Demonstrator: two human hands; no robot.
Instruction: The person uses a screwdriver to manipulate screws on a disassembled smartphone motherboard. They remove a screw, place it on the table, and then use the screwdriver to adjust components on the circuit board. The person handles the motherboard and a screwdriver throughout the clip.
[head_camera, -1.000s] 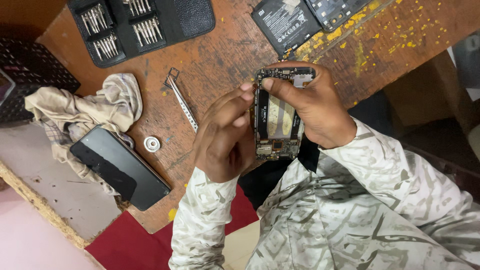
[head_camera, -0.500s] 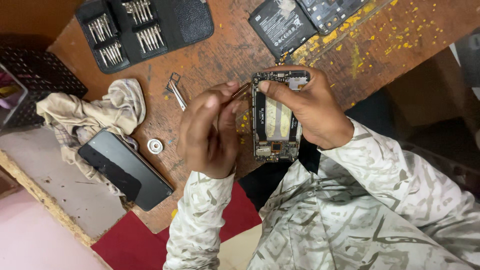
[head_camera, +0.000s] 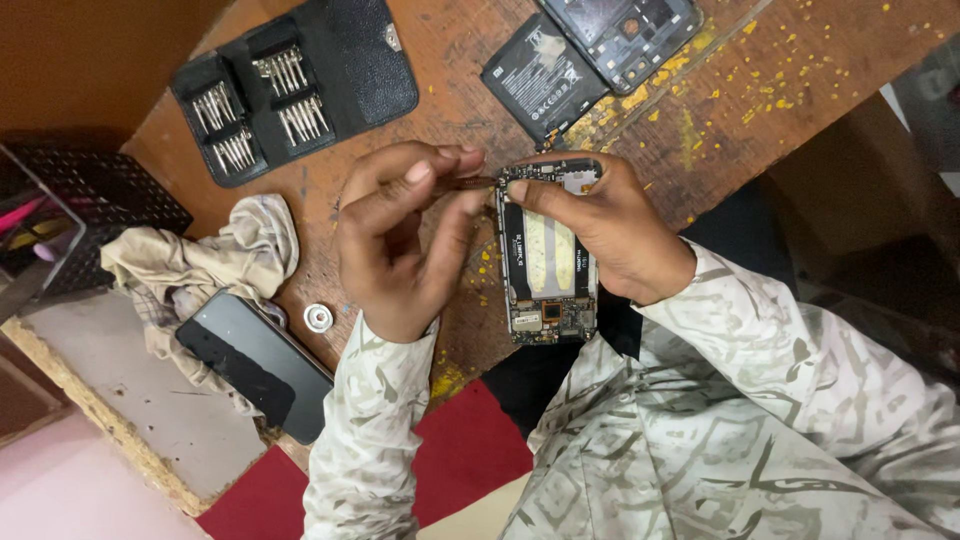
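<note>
A worn wooden table (head_camera: 420, 70) is shown beneath both hands. The opened phone (head_camera: 548, 255), previously held lower, is now gripped in the right hand (head_camera: 610, 235). A thin tool (head_camera: 470, 183), lifted since a second ago, is pinched by the left hand (head_camera: 400, 240), its tip now brought to the phone's upper edge, so work there is judged under way.

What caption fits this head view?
Right hand steadies an opened phone while left hand works a thin tool at its top edge.
</note>
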